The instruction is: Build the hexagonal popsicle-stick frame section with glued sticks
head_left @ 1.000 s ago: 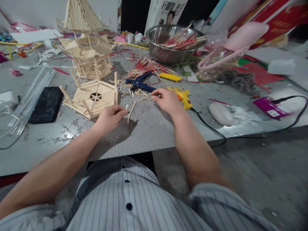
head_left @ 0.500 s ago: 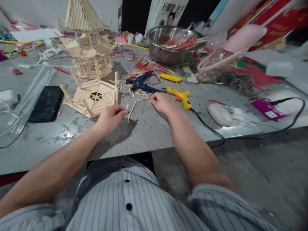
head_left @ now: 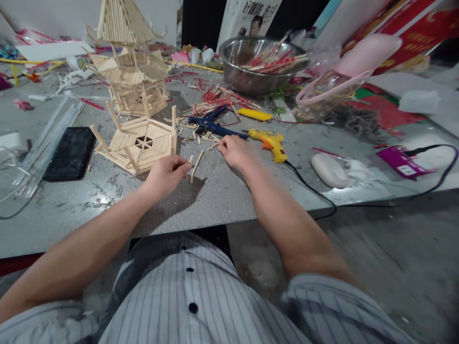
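My left hand [head_left: 168, 176] is closed in a pinch on short wooden sticks [head_left: 197, 166], which lean up above the table just right of the hexagonal stick base [head_left: 122, 148]. That base has a spoked centre and upright posts at its corners. Over the pile of short cut sticks [head_left: 204, 137], my right hand [head_left: 234, 151] has its fingers drawn together; I cannot make out what lies between them. Close to this hand are the blue-handled cutter [head_left: 211, 125] and a yellow glue gun [head_left: 270, 143].
Behind the base rises a tiered stick pagoda [head_left: 134, 71]. A metal bowl [head_left: 236, 81] with red-marked sticks stands at the back, near a yellow knife [head_left: 254, 114]. A black phone [head_left: 68, 154] lies left. The glue gun's cord [head_left: 311, 184] runs over the table's front edge.
My right hand has shifted slightly left, in toward the pile of cut sticks. The left hand keeps its hold on the sticks, almost still.
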`<action>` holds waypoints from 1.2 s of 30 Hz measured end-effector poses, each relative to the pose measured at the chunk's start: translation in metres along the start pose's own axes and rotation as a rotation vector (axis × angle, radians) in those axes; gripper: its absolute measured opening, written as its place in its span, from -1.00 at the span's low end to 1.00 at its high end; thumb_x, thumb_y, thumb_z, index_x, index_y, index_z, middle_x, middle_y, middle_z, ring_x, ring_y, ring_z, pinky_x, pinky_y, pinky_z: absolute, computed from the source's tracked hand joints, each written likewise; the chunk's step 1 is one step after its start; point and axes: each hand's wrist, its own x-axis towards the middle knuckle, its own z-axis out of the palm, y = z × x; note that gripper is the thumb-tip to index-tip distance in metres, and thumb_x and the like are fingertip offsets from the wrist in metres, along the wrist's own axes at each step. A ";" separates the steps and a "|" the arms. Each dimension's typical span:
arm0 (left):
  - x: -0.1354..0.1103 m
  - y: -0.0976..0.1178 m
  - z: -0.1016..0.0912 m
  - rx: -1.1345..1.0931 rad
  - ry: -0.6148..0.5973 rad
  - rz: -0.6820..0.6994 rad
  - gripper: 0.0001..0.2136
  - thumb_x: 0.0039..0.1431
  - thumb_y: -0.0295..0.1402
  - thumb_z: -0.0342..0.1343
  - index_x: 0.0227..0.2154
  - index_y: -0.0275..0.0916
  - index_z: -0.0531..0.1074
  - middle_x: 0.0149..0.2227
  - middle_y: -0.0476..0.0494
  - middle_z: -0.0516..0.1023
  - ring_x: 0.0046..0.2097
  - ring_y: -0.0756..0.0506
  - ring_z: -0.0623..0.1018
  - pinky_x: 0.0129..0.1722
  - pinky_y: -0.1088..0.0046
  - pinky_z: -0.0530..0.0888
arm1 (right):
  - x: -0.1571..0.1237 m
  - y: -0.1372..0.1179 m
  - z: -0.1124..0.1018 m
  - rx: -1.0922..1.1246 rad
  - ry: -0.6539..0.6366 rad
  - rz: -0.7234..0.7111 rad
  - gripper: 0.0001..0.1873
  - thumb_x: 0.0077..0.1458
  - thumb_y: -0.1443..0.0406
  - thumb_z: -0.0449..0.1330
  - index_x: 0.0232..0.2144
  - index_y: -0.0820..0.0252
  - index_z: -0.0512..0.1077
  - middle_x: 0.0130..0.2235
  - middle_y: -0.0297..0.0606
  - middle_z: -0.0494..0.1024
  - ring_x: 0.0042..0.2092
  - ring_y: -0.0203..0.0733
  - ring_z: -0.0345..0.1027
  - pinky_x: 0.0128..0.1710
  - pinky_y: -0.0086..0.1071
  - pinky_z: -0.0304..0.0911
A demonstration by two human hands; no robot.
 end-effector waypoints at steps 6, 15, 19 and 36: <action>0.000 -0.001 0.001 -0.017 0.019 0.006 -0.78 0.13 -0.26 0.02 -0.54 -0.27 0.36 -0.60 0.03 0.35 -0.57 0.08 0.24 -0.56 0.54 0.19 | -0.011 -0.007 0.000 0.250 0.119 -0.108 -0.80 0.17 0.35 0.02 -0.18 0.18 0.40 -0.17 -0.11 0.50 -0.12 -0.09 0.37 -0.11 -0.27 0.22; -0.001 0.002 0.001 -0.040 0.059 -0.016 -0.77 0.13 -0.26 0.02 -0.55 -0.27 0.36 -0.58 0.02 0.37 -0.56 0.08 0.26 -0.54 0.53 0.19 | -0.040 -0.037 0.014 1.301 -0.164 -0.190 -0.80 -0.03 0.21 0.28 -0.34 0.17 0.44 -0.48 -0.39 0.47 -0.55 -0.40 0.29 -0.51 -0.43 0.27; 0.000 0.000 0.002 -0.038 0.067 -0.008 -0.76 0.14 -0.25 0.04 -0.55 -0.28 0.37 -0.59 0.02 0.37 -0.56 0.08 0.26 -0.54 0.53 0.18 | -0.047 -0.044 0.013 1.449 -0.317 -0.147 -0.71 -0.18 0.17 0.38 -0.41 0.19 0.44 -0.56 -0.43 0.46 -0.56 -0.39 0.33 -0.55 -0.47 0.31; 0.000 0.001 0.002 -0.099 0.112 -0.027 -0.81 0.12 -0.28 0.05 -0.50 -0.29 0.40 -0.58 0.03 0.38 -0.56 0.08 0.29 -0.55 0.54 0.22 | -0.049 -0.039 0.005 1.360 -0.264 -0.227 -0.72 -0.20 0.14 0.36 -0.45 0.17 0.45 -0.58 -0.48 0.39 -0.62 -0.44 0.18 -0.63 -0.47 0.20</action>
